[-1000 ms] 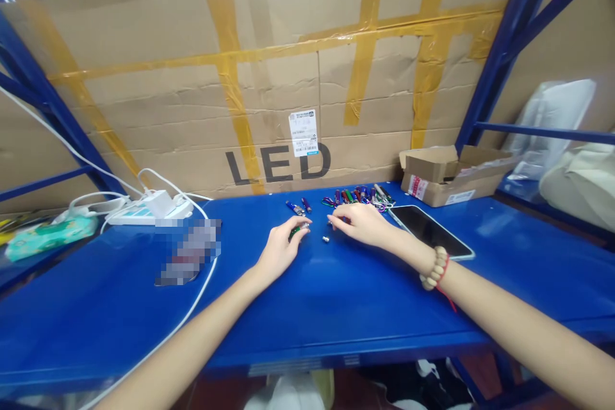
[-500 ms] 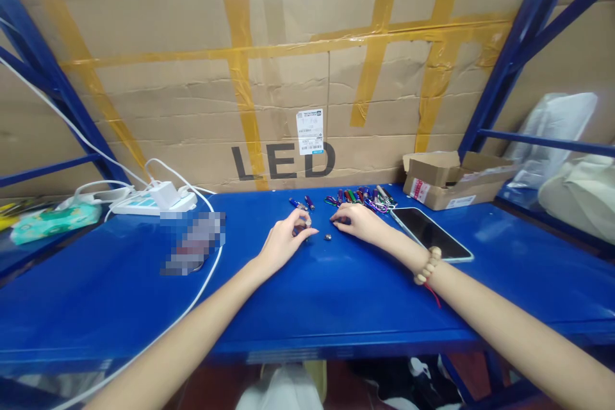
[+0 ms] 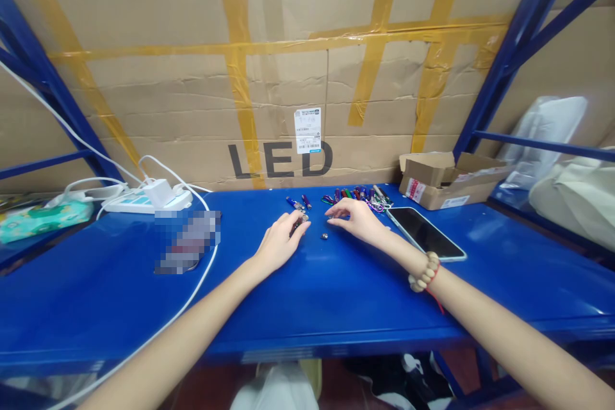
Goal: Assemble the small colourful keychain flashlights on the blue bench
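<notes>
a person's left hand (image 3: 278, 238) and right hand (image 3: 354, 221) face each other low over a blue tabletop (image 3: 288, 314), at 9 and 2 o'clock from a small silver piece (image 3: 325, 236) lying between them. the left pinches a small dark piece (image 3: 296, 225) near its fingertips, likely because so slight an item offers little to grip; the silver piece sits within easy reach of both hands, presumably for convenience. a cluster of colorful tubes (image 3: 355, 194) is bunched toward 1 o'clock, just beyond the right hand, perhaps to stop loose items rolling off. two blue tubes (image 3: 306, 202) lie apart from it, toward 11 o'clock, and a dark-screened device (image 3: 427, 234) rests flat at 3 o'clock. the left thumb and fingers are nearly closed around the dark piece, its shape mostly hidden. the right thumb and forefinger stand slightly apart, other fingers curled; whether they hold anything cannot be told.
</notes>
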